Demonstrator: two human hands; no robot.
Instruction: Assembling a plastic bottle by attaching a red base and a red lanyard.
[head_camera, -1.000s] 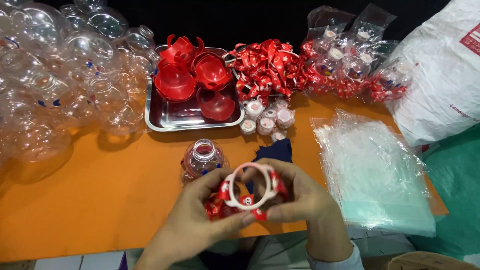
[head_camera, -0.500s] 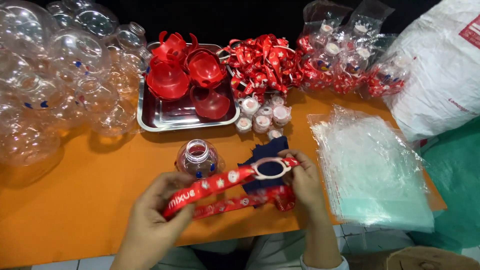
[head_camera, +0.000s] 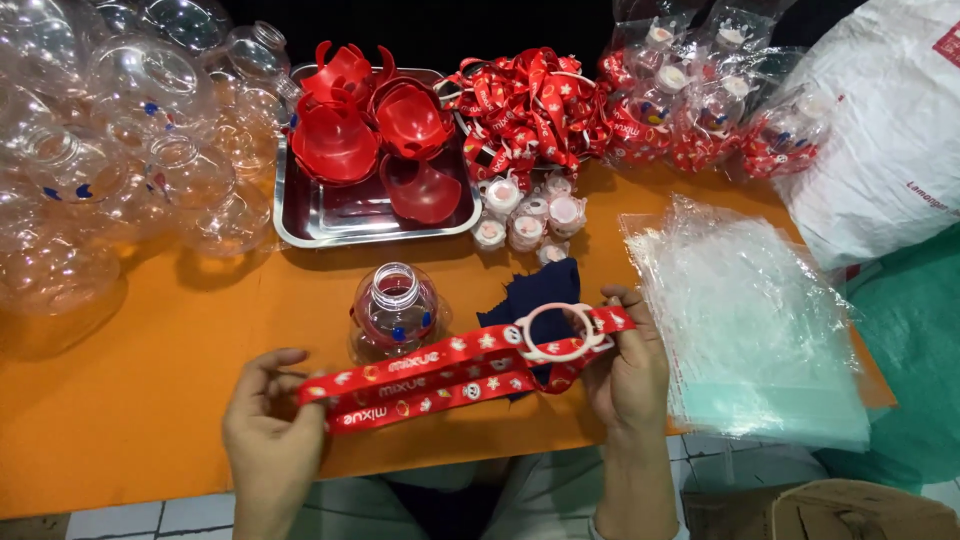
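The strap (head_camera: 440, 375) looks like woven red cloth with a slight sheen and printed figures, and it carries a smooth white plastic ring (head_camera: 553, 333). The small bottle (head_camera: 393, 315) and the heap of round bottles (head_camera: 110, 150) are clear, glossy plastic; the tray (head_camera: 300, 225) is polished metal holding shiny red plastic cups (head_camera: 335, 140). The tabletop (head_camera: 130, 400) is matt orange, the cloth patch (head_camera: 535, 290) dull dark blue, and the bags (head_camera: 745, 330) thin, crinkled, glossy film.

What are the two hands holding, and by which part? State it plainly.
A red printed strap with a white ring, stretched between both hands. The left hand pinches its looped end; the right hand grips the end at the ring.
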